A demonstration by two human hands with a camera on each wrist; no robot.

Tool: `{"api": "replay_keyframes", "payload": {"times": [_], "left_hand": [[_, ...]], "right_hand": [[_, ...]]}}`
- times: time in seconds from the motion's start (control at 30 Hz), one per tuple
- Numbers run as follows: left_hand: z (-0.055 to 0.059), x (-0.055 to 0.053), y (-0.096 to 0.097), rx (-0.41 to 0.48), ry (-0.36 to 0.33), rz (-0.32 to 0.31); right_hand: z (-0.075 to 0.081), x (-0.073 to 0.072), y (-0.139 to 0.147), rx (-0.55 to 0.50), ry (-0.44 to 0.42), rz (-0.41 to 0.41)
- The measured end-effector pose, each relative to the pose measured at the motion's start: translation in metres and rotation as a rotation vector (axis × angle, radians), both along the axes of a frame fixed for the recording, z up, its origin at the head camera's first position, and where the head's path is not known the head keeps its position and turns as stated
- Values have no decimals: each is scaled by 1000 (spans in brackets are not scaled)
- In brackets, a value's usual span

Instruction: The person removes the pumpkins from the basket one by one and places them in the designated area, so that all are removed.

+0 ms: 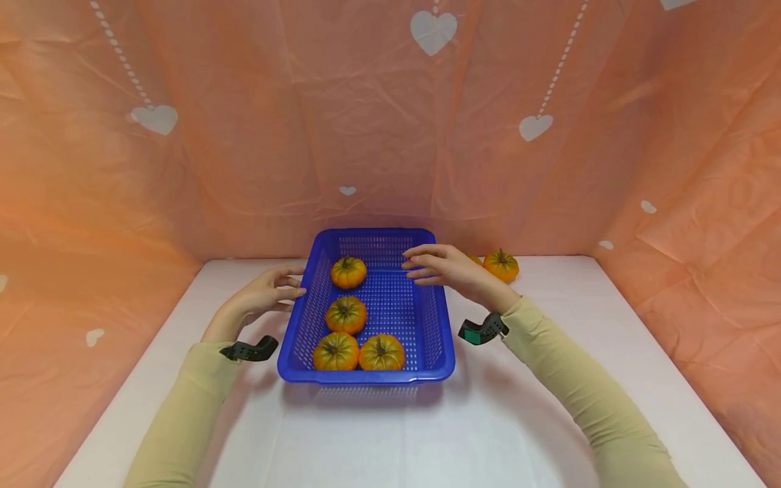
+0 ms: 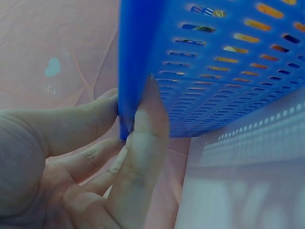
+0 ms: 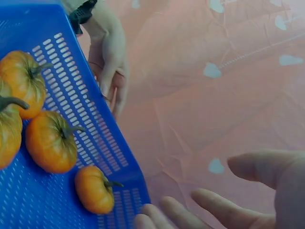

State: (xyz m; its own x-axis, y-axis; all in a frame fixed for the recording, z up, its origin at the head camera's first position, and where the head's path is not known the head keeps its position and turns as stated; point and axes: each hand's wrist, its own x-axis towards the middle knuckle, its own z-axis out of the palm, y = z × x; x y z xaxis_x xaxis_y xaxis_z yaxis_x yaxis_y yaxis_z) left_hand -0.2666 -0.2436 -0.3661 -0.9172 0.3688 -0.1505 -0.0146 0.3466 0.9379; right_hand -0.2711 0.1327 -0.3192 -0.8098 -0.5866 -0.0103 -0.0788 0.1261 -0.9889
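A blue plastic basket [image 1: 366,377] with slotted walls stands on the white table. Several small orange pumpkins [image 1: 346,315] lie inside it, along its left side and near end. At the left rim, my left hand [image 1: 259,296] pinches the basket's edge; the left wrist view shows the thumb [image 2: 81,124] on one side and a finger [image 2: 147,143] on the other. Above the basket's right side hovers my right hand [image 1: 448,269], fingers spread and holding nothing. The right wrist view also shows its fingers [image 3: 214,205] apart.
Beyond my right hand, a pumpkin [image 1: 502,265] sits on the table near the back, with another [image 1: 475,259] mostly hidden behind the hand. An orange-pink cloth [image 1: 378,135] with white hearts hangs at the back and both sides of the table [image 1: 390,434].
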Motion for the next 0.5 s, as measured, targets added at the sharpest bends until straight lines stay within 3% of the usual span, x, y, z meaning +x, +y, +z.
{"api": "replay_keyframes", "payload": {"times": [0.5], "left_hand": [[-2, -2, -1, -11, -1, 7]], "right_hand": [[-24, 4, -38, 250, -104, 197]]}}
